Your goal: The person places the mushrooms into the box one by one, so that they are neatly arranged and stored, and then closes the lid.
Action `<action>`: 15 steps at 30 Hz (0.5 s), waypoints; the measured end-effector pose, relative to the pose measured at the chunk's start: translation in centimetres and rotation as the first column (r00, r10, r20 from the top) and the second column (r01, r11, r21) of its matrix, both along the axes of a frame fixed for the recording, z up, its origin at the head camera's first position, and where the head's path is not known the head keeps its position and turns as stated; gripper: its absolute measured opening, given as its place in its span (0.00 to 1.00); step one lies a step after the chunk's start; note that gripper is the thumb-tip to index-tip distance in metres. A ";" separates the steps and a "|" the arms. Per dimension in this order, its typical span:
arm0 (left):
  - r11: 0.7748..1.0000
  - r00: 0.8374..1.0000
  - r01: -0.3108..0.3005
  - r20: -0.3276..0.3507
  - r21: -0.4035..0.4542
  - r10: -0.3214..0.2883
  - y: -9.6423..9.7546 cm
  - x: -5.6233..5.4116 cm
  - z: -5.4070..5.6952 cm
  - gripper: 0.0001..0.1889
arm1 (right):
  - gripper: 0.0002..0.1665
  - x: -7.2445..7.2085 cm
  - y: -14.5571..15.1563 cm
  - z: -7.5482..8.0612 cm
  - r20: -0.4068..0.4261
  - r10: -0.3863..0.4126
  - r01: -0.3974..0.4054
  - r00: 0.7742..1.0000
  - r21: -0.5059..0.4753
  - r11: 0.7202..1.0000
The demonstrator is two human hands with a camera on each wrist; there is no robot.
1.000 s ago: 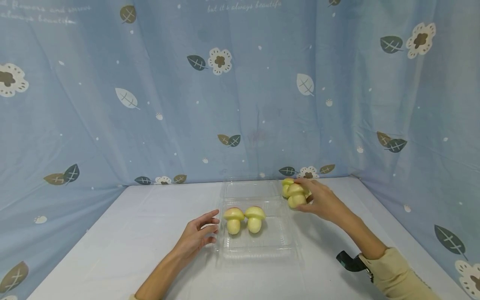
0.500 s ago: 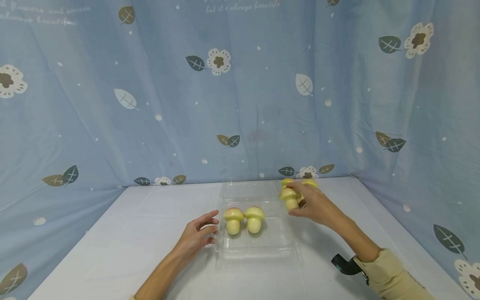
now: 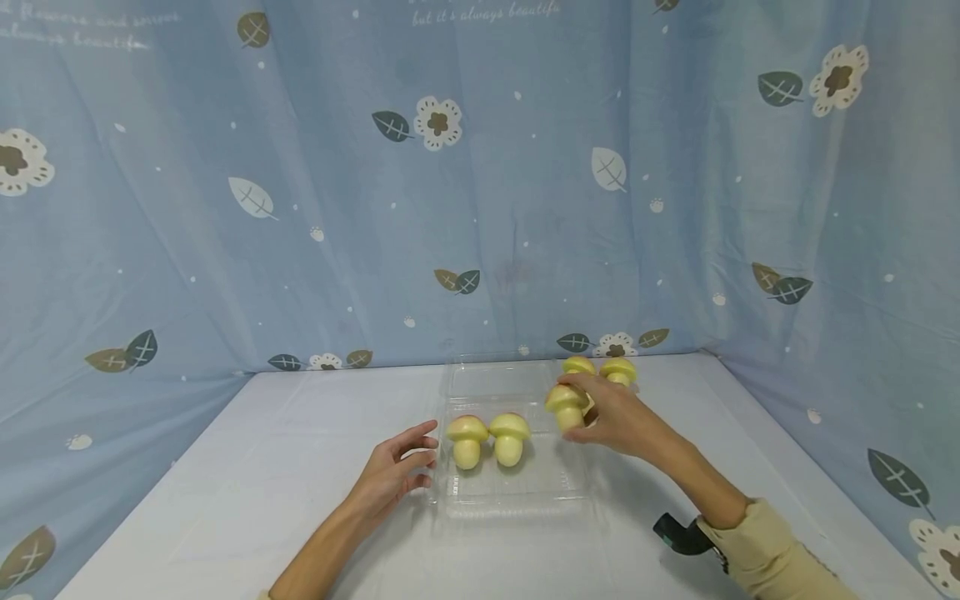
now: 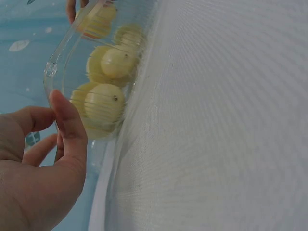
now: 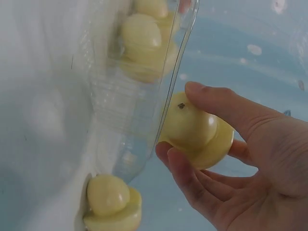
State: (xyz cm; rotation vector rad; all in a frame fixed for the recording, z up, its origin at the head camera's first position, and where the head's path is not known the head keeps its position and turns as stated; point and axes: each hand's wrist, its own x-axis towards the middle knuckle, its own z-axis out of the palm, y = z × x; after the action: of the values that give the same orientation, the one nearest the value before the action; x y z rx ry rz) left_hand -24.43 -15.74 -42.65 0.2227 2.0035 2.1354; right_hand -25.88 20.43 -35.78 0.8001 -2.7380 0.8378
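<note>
My right hand (image 3: 622,418) grips a pale yellow toy mushroom (image 3: 566,404) between thumb and fingers. In the right wrist view, that mushroom (image 5: 192,125) is beside the wall of a clear plastic clamshell box (image 3: 551,475). Inside the box, two more mushrooms, one with a reddish cap (image 3: 467,442) and one all yellow (image 3: 509,440), lie side by side on the left. My left hand (image 3: 390,472) is at the box's left edge, fingers loosely extended. Its fingertip (image 4: 62,103) appears to touch the rim in the left wrist view.
Two other toy mushrooms, left (image 3: 578,365) and right (image 3: 619,370), stand on the white tabletop (image 3: 225,492) behind my right hand. The box's lid (image 3: 502,379) lies opened toward the back. A blue printed curtain (image 3: 322,208) surrounds the back and sides.
My right hand has carried a toy mushroom left and toward me, from the group at the back right to the box's right edge. My left hand has stayed in place.
</note>
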 end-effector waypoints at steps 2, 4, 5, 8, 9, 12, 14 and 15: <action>1.000 1.000 0.004 -0.003 -0.004 -0.004 0.0 0.1 0.1 0.32 | 0.44 0.1 -0.2 0.0 0.001 0.009 -0.009 1.000 0.005 1.000; 1.000 1.000 0.006 -0.002 -0.005 -0.006 0.0 0.1 0.1 0.32 | 0.43 0.2 -0.4 0.0 -0.006 0.015 -0.015 1.000 0.015 1.000; 1.000 1.000 0.005 0.001 -0.003 -0.005 0.0 0.1 0.1 0.32 | 0.43 0.2 -0.4 0.0 -0.012 0.016 -0.016 1.000 0.022 1.000; 1.000 1.000 0.000 0.012 0.004 0.000 0.1 0.0 0.1 0.31 | 0.43 0.2 -0.6 -0.1 -0.033 0.020 -0.019 0.999 0.044 0.999; 1.000 1.000 -0.004 0.015 0.006 0.004 0.1 0.0 0.1 0.31 | 0.43 0.2 -0.7 -0.1 -0.041 0.023 -0.021 0.999 0.051 0.998; 1.000 1.000 -0.003 0.013 0.007 0.003 0.1 0.0 0.0 0.31 | 0.42 0.2 -0.9 -0.2 -0.060 0.026 -0.021 0.998 0.080 0.997; 1.000 1.000 -0.001 0.009 0.005 0.001 0.1 0.0 0.1 0.31 | 0.42 0.2 -1.1 -0.3 -0.069 0.024 -0.017 0.997 0.099 0.995; 1.000 1.000 0.002 0.005 0.003 -0.002 0.1 0.0 0.1 0.31 | 0.42 0.1 -1.2 -0.4 -0.070 0.022 -0.015 0.997 0.108 0.994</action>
State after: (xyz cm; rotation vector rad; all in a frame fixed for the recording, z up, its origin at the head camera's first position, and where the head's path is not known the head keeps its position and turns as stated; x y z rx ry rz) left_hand -24.38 -15.63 -42.53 0.2192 1.9965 2.1352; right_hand -25.74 19.25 -36.17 0.8593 -2.7359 0.6565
